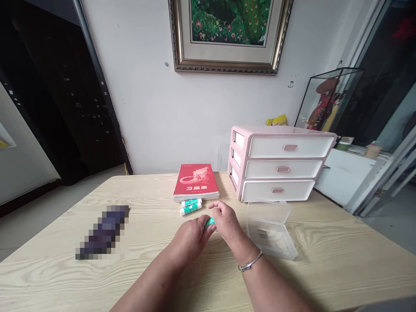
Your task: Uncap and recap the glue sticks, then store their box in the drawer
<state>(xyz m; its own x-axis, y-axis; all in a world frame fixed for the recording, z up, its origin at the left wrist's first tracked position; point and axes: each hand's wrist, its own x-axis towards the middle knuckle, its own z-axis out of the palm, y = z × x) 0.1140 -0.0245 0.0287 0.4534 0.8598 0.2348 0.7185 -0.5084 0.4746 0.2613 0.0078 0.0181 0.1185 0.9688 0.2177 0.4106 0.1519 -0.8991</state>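
Observation:
Both hands meet over the middle of the table around a green glue stick (pixel 209 222). My left hand (pixel 192 234) is closed on its body. My right hand (pixel 224 219) is closed over its other end, with fingers curled; that end is hidden. Just beyond the hands, two more green-and-white glue sticks, a nearer one (pixel 191 209) and a farther one (pixel 191 203), lie side by side. They rest at the front edge of a red workbook (pixel 196 180). Right of my right hand, a clear plastic box (pixel 274 238) stands with its lid raised.
A pink-and-white drawer unit (pixel 282 169) stands at the back right, all three drawers closed. On the left of the table (pixel 146 268) lies a dark, pixelated object (pixel 104 232). A wall rises behind the table, with a framed picture (pixel 227 67) on it.

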